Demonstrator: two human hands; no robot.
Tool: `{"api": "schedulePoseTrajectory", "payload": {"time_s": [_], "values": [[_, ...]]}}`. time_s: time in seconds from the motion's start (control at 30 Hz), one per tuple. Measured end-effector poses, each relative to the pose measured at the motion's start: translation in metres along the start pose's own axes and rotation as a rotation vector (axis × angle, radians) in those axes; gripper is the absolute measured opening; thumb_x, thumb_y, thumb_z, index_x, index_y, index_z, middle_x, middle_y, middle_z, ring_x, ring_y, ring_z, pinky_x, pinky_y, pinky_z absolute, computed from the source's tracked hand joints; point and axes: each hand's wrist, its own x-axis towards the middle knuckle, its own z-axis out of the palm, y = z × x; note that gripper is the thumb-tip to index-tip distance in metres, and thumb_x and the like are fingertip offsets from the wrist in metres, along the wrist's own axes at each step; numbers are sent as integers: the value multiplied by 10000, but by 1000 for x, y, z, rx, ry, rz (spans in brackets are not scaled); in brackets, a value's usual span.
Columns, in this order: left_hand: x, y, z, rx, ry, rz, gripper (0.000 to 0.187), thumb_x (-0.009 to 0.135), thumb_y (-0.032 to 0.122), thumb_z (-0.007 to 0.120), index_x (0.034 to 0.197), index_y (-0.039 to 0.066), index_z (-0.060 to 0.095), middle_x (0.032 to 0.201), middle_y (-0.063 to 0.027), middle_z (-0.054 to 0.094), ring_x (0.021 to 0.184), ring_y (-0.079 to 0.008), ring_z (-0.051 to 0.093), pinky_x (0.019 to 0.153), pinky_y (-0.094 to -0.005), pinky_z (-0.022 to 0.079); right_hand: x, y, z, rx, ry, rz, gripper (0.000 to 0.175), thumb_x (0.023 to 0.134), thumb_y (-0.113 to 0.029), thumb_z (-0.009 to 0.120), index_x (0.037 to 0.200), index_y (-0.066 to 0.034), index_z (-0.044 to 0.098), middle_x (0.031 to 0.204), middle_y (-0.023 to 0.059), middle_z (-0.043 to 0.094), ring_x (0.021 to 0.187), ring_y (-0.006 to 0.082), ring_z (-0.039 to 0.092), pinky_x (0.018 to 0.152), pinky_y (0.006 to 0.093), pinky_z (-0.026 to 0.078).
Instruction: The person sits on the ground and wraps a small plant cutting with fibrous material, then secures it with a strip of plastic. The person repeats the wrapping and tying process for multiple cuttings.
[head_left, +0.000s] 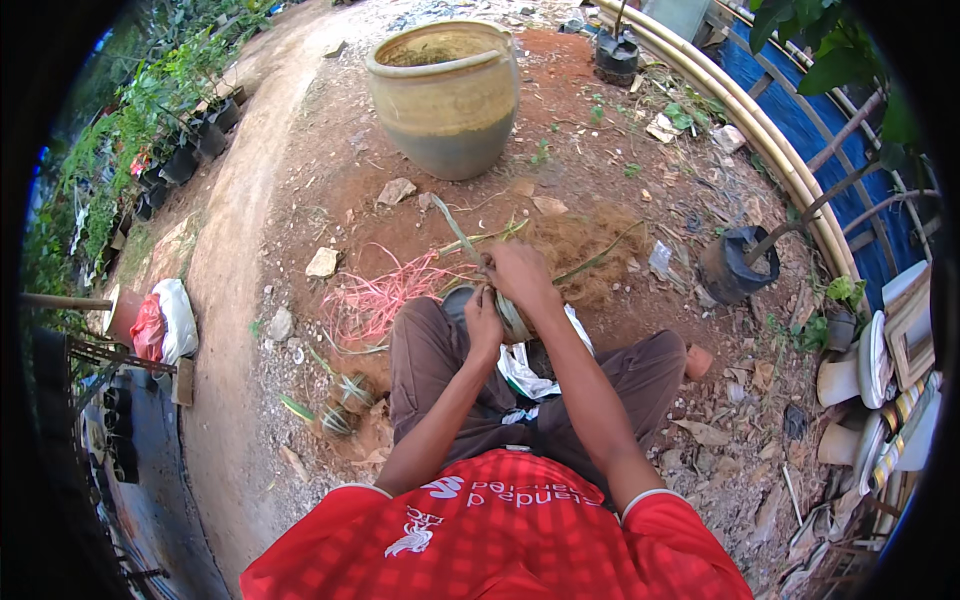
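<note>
My left hand (484, 319) and my right hand (517, 274) meet above my lap, their fingers pinched on long grey-green leaf strips (456, 225). One strip sticks up and away from my fingers; others curve down around a rounded bundle (514, 322) below them, mostly covered by the hands. A white plastic bag (529, 379) lies under the bundle between my legs. Pink plastic twine (375, 296) is heaped to the left, and brown fibre (600, 244) spreads beyond my right hand. Two small wrapped balls (354, 391) with green stripes rest on the ground beside my left leg.
A large glazed clay pot (446, 112) stands ahead. Stones (322, 262) lie at the left. On the right are a black planter bag (739, 266), bamboo poles (750, 105) and stacked white pots (840, 379). A small terracotta pot (697, 361) sits by my right knee.
</note>
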Motion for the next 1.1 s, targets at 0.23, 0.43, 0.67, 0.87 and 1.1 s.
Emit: {"api": "schedulePoseTrajectory", "payload": {"time_s": [0.23,0.43,0.67,0.87,1.1], "values": [[3,-3,1,-10,17,-8,304,1052,152,447,1073,-76,647,915,-95,666,828,-144,549,770,-318,443,-15,-6,-16,211,204,-54,286,852,-173,745,1099,-36,699,922,172,728,857,369,707,772,463,551],[10,-1,-6,32,18,34,307,1051,161,442,1041,-59,657,900,-89,670,828,-149,582,775,-314,456,-62,-11,-43,423,152,101,259,865,-167,745,1069,-11,708,906,159,736,814,311,726,727,395,558],[10,-11,-8,77,58,62,316,1052,147,432,1037,-52,677,921,-93,688,869,-156,613,814,-312,467,-95,-5,-37,461,271,105,177,883,-190,739,982,-44,721,817,118,727,739,255,716,647,383,541],[14,-29,-12,-38,99,-4,316,1051,130,435,1072,-51,693,946,-105,705,885,-159,620,835,-313,470,-126,22,44,738,524,368,410,950,-234,714,1319,-110,587,1201,75,647,1111,175,606,849,329,517],[-12,-54,-11,167,148,-1,317,1045,131,450,1076,-48,709,961,-137,728,904,-186,662,847,-325,490,-160,66,133,1493,204,621,551,1022,-279,630,1480,-73,403,1318,103,561,1131,193,613,870,334,576]]}}
